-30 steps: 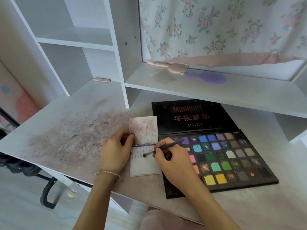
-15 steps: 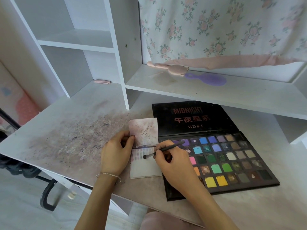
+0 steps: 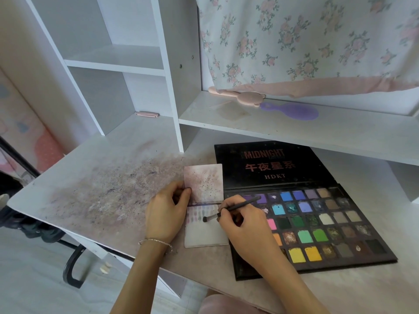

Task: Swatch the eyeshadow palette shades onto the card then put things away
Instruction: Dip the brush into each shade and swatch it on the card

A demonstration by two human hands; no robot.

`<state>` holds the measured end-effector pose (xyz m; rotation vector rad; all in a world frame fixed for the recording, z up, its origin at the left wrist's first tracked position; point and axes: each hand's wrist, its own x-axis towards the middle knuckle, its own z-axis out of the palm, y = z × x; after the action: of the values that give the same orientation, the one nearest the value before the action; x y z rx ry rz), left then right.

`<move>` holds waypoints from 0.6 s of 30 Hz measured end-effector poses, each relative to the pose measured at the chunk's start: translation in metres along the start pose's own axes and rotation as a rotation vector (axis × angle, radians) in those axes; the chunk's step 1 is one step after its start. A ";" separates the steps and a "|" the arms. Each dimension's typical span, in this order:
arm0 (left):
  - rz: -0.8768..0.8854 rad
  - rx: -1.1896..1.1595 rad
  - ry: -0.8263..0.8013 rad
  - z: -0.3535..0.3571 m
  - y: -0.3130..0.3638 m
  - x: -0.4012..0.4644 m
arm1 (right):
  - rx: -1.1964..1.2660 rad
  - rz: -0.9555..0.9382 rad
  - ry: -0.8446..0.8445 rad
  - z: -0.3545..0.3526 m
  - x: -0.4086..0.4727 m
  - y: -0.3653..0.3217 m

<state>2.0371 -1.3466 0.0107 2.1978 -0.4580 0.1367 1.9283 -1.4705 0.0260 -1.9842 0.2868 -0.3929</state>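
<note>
The white tabletop (image 3: 95, 177) carries a broad purple-grey powder stain left of centre and runs under a white shelf unit (image 3: 127, 62) at the far side. A floral curtain (image 3: 306, 39) hangs over the far right shelf, where a pink bear-shaped item (image 3: 244, 97) and a purple brush (image 3: 292, 111) lie side by side.

The eyeshadow palette (image 3: 322, 223) lies open on the right of the tabletop, its black lid (image 3: 269, 166) laid flat toward the far side and its rows of coloured pans toward you. Just left of it, touching its near-left edge, lies the card (image 3: 204, 234), a folded white piece whose far half is speckled with dark powder and whose near half carries a row of short purple and grey streaks below the crease.

Your left hand (image 3: 166, 214) rests on the tabletop at the card's left edge; its grip pinches that edge at the crease between thumb and fingers. A thin bracelet (image 3: 156, 242) circles that wrist.

Your right hand (image 3: 244, 225) lies over the palette's left columns; its grip is pressed together on the makeup brush (image 3: 231, 209), held like a pen. The brush's dark tip touches the card just right of the streaks.
</note>
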 end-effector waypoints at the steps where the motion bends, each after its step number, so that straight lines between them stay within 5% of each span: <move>1: 0.002 -0.001 0.002 0.000 0.000 0.000 | 0.025 -0.002 0.022 0.000 0.000 0.000; 8: -0.006 -0.005 0.003 0.000 -0.002 0.001 | 0.239 -0.013 0.216 -0.017 -0.003 -0.002; 18: -0.002 0.009 0.002 0.001 -0.002 0.002 | 0.211 0.015 0.445 -0.077 -0.027 0.020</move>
<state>2.0398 -1.3467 0.0096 2.2063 -0.4547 0.1393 1.8725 -1.5323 0.0348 -1.6720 0.5167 -0.8230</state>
